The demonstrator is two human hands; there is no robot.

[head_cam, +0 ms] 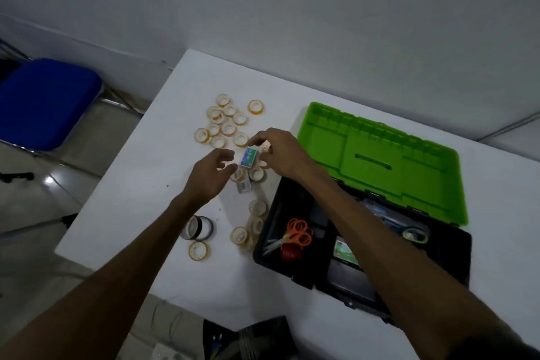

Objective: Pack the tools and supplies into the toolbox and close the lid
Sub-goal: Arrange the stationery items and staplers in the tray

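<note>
where the black toolbox point(295, 275) sits open at the right side of the white table point(140, 204), its green lid point(385, 161) lies tipped back toward the wall. inside the box are orange-handled scissors point(295, 234), a red round object point(290, 251) just below them, a small green-labelled box point(344, 251) in the middle compartment, and a roll of tape point(415, 234) near the far right end; the right forearm crosses over the box and hides part of it.

the right hand point(280, 152) reaches left past the toolbox, its fingers point(257, 139) curled down and pinching a small blue-and-green box point(248, 158) by its upper end. the left hand point(211, 175) is beside it with fingers loosely spread, fingertips touching or just short of the box's left edge; i cannot tell which.

the held box is above a scatter of small yellowish tape rolls point(228, 121) lying on the table, well left of the toolbox. a second small grey box point(244, 186) lies just below it, and a black tape roll point(198, 227) sits nearer the table's front edge.
</note>
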